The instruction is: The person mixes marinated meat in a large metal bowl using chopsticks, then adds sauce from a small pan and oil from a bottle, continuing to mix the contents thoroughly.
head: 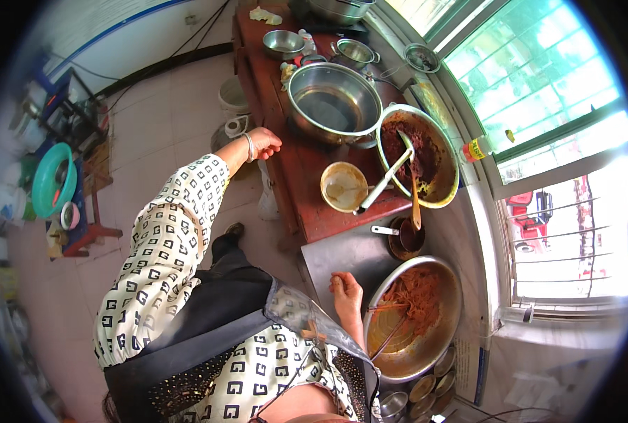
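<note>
My left hand [265,143], with a bracelet at the wrist, hangs beside the edge of a red wooden table [324,224]. Its fingers are loosely bent, with nothing seen in them. My right hand [347,294], loosely curled with nothing visible in it, is over the metal worktop [330,259], left of a large basin [454,322] holding orange-red shreds [414,296] and chopsticks [388,338]. On the table, a wide steel pot [294,100] holds dark liquid. A basin [454,174] of dark red paste [419,150] holds a ladle [385,182] and a wooden-handled utensil [415,206].
A stained bowl [344,186] stands near the table's corner. Dark pans [406,238] lie between the two basins. Smaller steel pots [353,52] stand farther back. A white bucket [234,98] is on the floor. At left, a low stand [89,232] holds a turquoise basin [42,180]. Barred windows line the right.
</note>
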`<action>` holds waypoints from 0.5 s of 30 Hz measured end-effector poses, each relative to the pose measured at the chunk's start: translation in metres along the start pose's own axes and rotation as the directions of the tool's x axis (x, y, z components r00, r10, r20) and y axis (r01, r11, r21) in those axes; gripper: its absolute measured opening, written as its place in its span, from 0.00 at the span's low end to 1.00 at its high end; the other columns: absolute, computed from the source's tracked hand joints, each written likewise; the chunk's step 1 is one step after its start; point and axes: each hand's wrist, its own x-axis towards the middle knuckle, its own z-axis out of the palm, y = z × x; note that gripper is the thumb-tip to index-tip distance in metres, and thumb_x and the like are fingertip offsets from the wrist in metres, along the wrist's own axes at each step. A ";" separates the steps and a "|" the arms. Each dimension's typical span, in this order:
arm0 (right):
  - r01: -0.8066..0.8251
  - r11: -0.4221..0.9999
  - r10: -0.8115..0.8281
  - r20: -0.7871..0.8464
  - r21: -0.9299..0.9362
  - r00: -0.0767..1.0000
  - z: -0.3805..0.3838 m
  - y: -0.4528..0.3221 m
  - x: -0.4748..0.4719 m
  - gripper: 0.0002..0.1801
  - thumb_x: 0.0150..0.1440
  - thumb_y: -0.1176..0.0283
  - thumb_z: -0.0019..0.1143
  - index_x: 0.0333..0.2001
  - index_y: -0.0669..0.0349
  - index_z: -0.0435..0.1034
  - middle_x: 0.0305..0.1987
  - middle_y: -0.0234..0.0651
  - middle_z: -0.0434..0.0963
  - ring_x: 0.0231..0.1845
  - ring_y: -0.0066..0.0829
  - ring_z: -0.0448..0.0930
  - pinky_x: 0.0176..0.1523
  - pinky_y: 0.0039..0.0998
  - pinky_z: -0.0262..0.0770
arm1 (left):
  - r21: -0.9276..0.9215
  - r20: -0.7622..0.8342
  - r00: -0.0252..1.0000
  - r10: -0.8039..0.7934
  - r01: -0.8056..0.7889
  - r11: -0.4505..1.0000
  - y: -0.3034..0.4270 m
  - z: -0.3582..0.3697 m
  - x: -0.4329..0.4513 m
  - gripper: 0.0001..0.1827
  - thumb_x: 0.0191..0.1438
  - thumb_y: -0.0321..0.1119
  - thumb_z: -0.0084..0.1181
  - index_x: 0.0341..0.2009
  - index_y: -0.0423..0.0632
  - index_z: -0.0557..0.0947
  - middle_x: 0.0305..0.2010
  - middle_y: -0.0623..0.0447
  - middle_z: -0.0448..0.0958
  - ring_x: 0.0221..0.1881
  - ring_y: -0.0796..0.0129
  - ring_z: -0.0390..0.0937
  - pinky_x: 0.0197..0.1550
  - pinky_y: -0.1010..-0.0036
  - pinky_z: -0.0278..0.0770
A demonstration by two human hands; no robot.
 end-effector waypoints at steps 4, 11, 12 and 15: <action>0.106 0.984 -0.074 -0.213 0.145 0.974 0.023 -0.033 0.048 0.09 0.60 0.75 0.47 0.44 0.63 0.69 0.37 0.29 0.73 0.33 0.17 0.74 0.32 0.19 0.72 | 0.068 0.286 0.956 -0.064 0.046 0.997 0.022 -0.024 0.057 0.05 0.50 0.31 0.58 0.32 0.46 0.78 0.27 0.53 0.79 0.20 0.75 0.72 0.17 0.79 0.69; 0.056 0.991 0.021 -0.549 0.123 0.835 0.037 -0.081 0.097 0.15 0.61 0.73 0.47 0.51 0.63 0.64 0.41 0.31 0.72 0.36 0.18 0.75 0.33 0.19 0.73 | 0.104 0.609 0.775 -0.171 0.135 0.985 0.050 -0.035 0.095 0.13 0.53 0.33 0.56 0.43 0.47 0.75 0.30 0.48 0.80 0.20 0.74 0.74 0.19 0.78 0.73; 0.012 0.993 0.060 -0.576 0.121 0.816 0.039 -0.085 0.100 0.15 0.61 0.73 0.47 0.51 0.63 0.64 0.40 0.31 0.73 0.36 0.19 0.76 0.32 0.19 0.74 | 0.098 0.633 0.757 -0.164 0.132 0.986 0.052 -0.035 0.096 0.15 0.53 0.34 0.57 0.45 0.49 0.74 0.31 0.48 0.80 0.20 0.73 0.74 0.19 0.78 0.72; -0.020 0.996 0.067 -0.594 0.086 0.801 0.045 -0.093 0.100 0.14 0.60 0.71 0.49 0.50 0.63 0.66 0.37 0.30 0.74 0.35 0.18 0.76 0.32 0.19 0.74 | 0.065 0.666 0.712 -0.223 0.242 0.968 0.056 -0.036 0.101 0.13 0.53 0.31 0.57 0.44 0.48 0.74 0.32 0.45 0.79 0.21 0.70 0.75 0.20 0.77 0.72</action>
